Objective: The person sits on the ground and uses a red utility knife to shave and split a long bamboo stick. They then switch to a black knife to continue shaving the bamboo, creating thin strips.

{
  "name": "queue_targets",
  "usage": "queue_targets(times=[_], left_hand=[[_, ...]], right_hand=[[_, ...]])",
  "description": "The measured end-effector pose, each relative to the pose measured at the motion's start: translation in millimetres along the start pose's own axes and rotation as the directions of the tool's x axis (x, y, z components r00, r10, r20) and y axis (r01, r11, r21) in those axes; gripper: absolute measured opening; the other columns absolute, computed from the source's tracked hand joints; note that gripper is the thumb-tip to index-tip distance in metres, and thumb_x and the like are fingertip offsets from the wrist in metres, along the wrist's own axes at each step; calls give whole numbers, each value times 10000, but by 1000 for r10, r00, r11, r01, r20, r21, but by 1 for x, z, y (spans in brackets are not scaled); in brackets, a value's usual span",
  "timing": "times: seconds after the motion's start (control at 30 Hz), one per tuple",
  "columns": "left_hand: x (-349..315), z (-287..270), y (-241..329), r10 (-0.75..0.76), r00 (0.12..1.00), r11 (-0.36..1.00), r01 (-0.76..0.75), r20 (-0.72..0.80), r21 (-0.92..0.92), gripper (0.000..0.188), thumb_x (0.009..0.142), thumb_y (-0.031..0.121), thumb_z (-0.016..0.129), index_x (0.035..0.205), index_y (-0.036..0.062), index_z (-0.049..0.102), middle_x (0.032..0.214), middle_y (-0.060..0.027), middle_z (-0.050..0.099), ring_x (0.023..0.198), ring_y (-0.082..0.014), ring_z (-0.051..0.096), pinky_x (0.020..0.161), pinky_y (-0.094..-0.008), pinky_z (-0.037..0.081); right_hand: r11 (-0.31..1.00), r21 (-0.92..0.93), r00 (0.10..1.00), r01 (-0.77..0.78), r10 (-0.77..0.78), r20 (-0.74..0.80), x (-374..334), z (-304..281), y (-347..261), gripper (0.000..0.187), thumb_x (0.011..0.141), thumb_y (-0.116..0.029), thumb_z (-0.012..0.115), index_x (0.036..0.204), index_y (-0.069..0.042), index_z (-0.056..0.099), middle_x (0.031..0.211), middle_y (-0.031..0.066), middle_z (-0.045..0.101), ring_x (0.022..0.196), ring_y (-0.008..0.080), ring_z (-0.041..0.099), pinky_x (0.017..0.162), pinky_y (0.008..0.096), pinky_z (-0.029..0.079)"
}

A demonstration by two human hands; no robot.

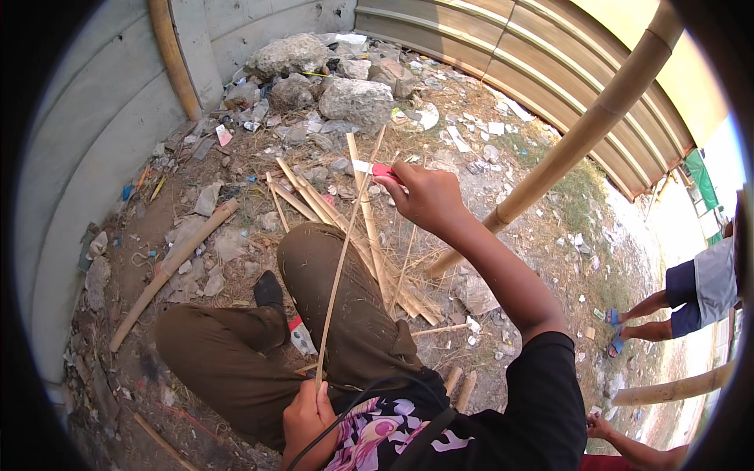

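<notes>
Near side: left hand (308, 418) gripped thin bamboo strip (338, 275) | right hand (426, 196), red-handled knife (381, 170) | pale slats (322, 202) looked split, strip unfinished

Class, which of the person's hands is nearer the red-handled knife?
Right: the right hand grips the red-handled knife; the left hand is away from it, lower in view, holding a thin strip.

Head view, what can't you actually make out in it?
All in the head view:
1. Lower end of the thin strip: covered by the left hand.
2. Grip of the red-handled knife: mostly inside the right hand.
3. Whether the blade bites into the strip: too small to tell.
4. Split sticks: partly behind the brown trouser leg.
5. Standing person: head cut off by the right rim.
</notes>
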State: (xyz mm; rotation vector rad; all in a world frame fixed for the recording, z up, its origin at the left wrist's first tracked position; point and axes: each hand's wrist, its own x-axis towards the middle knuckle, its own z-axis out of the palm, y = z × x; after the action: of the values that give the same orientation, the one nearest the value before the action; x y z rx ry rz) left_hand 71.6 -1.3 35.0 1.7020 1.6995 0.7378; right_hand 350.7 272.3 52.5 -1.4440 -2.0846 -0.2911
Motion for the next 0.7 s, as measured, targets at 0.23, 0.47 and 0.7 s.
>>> queue_targets(times=[0.23,0.47,0.7], left_hand=[[3,3,-7,-8,1000,999,9,4,-34,183,1027,120,530,934,-32,572,639,-201,552,544,-316,572,537,-410,418],[6,-14,1,-175,984,983,175,-7,-61,160,1023,133,533,957,-7,572,718,-244,597,676,-449,626,580,-476,458],[-8,-25,-20,-170,980,985,168,100,33,153,1029,136,508,985,-9,527,707,-254,598,681,-468,634,572,-503,462]], right_hand=[[-69,549,535,-833,152,831,8,-6,-9,622,1079,-519,350,770,-31,580,522,9,482,351,100,358,363,277,363],[-32,674,668,-738,104,736,-19,-30,-3,609,1074,-540,350,854,-24,587,522,7,468,350,94,364,361,245,337],[359,695,774,-623,413,480,-11,-16,20,561,1078,-508,365,912,-42,630,595,-26,491,487,65,431,455,243,334]])
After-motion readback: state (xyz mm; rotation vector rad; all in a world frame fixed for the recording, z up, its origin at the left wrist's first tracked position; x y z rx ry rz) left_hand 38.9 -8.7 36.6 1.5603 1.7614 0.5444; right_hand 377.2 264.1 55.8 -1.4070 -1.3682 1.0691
